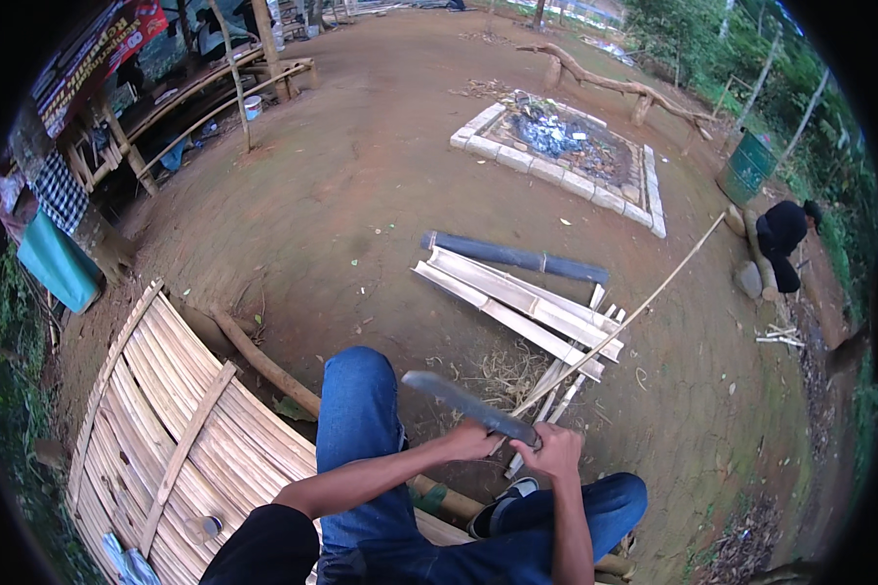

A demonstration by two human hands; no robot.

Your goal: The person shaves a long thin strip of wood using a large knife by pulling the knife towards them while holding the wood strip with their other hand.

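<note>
Blue jeans (361, 409) cover our bent legs at the near edge. Our right hand (553, 450) is clamped on the handle of a machete (458, 399), its blade pointing left, just beyond our left hand (470, 442). That left hand is closed around the near end of a long, thin bamboo strip (654, 292) running off to the far right. Split bamboo lengths (527, 300) lie past our hands, beside a dark tube (517, 255). Left of us spreads a slatted bamboo platform (226, 439); a stone-edged fire pit (546, 172) sits far right.
</note>
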